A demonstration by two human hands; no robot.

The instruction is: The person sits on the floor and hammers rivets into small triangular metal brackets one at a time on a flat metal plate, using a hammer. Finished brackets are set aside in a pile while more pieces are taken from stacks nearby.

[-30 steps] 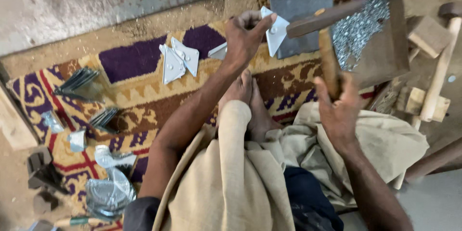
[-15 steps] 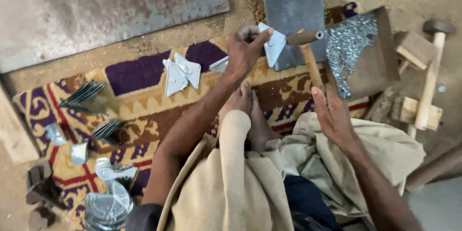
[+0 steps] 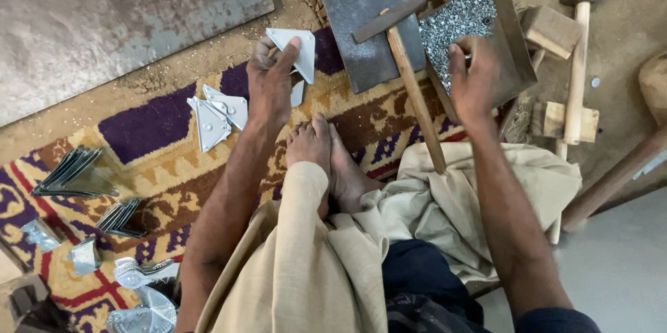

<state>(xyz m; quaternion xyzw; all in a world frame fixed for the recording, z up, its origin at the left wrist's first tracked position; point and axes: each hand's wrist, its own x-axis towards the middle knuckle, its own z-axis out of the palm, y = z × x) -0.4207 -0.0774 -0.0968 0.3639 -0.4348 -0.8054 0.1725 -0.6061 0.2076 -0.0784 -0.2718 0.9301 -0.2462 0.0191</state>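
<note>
Carpet [image 3: 153, 125]: patterned, purple, yellow and red, spread on a dirt floor; carried most of the items and the person's bare feet.

Steel plate [image 3: 361, 6]: dark, flat block at the carpet's far edge. Bare on top at this moment.

Tray [image 3: 520, 41]: shallow metal box to the right of the plate, holding a heap of small silvery rivets [image 3: 458, 17].

Hammer [image 3: 410, 83]: wooden handle, dark head. Half a second before, the right hand gripped this handle low down; it now lay loose, head on the plate's edge and handle running back onto the cloth over the lap. Judged set aside, not in use.

Mallet [image 3: 577, 62]: wooden handle, lying among wood blocks on the right, untouched.

Right hand [image 3: 472, 79]: had left the hammer and moved into the tray, fingers curled downward over the rivets. Whether a rivet was already pinched could not be told; the fingertips were hidden.

Left hand [image 3: 271, 79]: fingers closed on a white triangular sheet piece [image 3: 295, 48], held just left of the plate, thumb beneath and forefinger on top. The grip was unchanged from the earlier views.

Loose triangular pieces [image 3: 215, 118]: pale, on the carpet beside the left wrist.

Stacked blanks [image 3: 73, 177]: dark fanned bundles at the left edge.

Reading: hammering paused; a fastener seemed to be in fetch for the held piece.
</note>
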